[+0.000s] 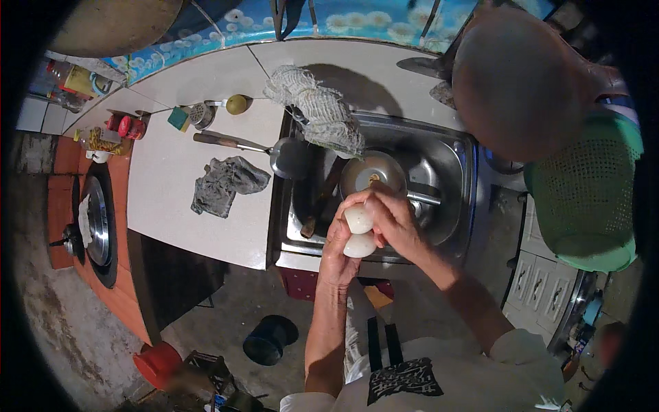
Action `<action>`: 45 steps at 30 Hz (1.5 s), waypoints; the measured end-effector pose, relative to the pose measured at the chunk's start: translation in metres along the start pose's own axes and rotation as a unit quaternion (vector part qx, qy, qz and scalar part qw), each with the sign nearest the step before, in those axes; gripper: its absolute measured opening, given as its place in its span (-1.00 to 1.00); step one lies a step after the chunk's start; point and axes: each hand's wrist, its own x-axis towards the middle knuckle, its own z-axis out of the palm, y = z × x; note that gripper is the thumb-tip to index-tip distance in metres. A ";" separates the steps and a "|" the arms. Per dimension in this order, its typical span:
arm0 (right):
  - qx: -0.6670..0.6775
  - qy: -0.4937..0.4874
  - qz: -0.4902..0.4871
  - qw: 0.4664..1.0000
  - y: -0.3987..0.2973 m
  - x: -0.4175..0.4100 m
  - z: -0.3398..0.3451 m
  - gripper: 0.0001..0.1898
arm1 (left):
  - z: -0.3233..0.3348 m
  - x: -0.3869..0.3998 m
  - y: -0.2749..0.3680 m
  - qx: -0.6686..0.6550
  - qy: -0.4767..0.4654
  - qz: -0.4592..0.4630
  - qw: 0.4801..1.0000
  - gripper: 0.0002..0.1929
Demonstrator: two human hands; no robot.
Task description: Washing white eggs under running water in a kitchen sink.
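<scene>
Two smooth, white, rounded objects [359,245], possibly peeled vegetables or eggs, sit one above the other between my hands over the sink's front edge. My left hand [337,250] cups them from the left side. From the right, my right hand [399,221] closes its fingers around them, and its fingertips are partly hidden. Just beyond my fingers a round metal bowl [355,172] stands in the stainless steel sink [448,226], with a small yellowish-brown bit in it. A grey-white knitted cloth [329,110] covers what seems to be the faucet above the bowl.
On the white counter left of the sink lie a metal ladle [289,158], a crumpled grey rag [226,185], a green sponge [178,119] and a round yellowish fruit [237,104]. A green plastic colander [587,195] is at right. A dark bucket [270,340] stands on the floor.
</scene>
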 end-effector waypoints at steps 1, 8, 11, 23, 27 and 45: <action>-0.137 0.056 -0.217 0.965 0.006 0.006 0.000 -0.77 | 0.003 0.001 0.000 0.004 0.028 0.015 0.999 -0.35; 0.046 0.025 0.086 0.995 -0.001 -0.004 -0.001 -0.80 | -0.014 0.002 0.001 0.031 -0.101 -0.003 0.994 -0.30; 0.067 0.048 0.148 0.986 0.016 -0.006 -0.005 -0.71 | -0.012 0.002 -0.004 0.044 -0.079 -0.011 0.996 -0.23; 0.032 0.000 -0.118 0.993 0.044 0.002 -0.003 -0.63 | -0.019 0.005 -0.006 0.062 0.016 0.033 0.997 -0.32; 0.064 0.001 -0.075 0.995 0.045 0.003 0.002 -0.64 | -0.025 0.006 -0.004 0.053 0.019 0.035 0.998 -0.33; 0.107 -0.018 0.028 0.994 0.021 0.009 0.004 -0.62 | -0.024 0.010 0.004 0.015 -0.011 0.042 0.999 -0.34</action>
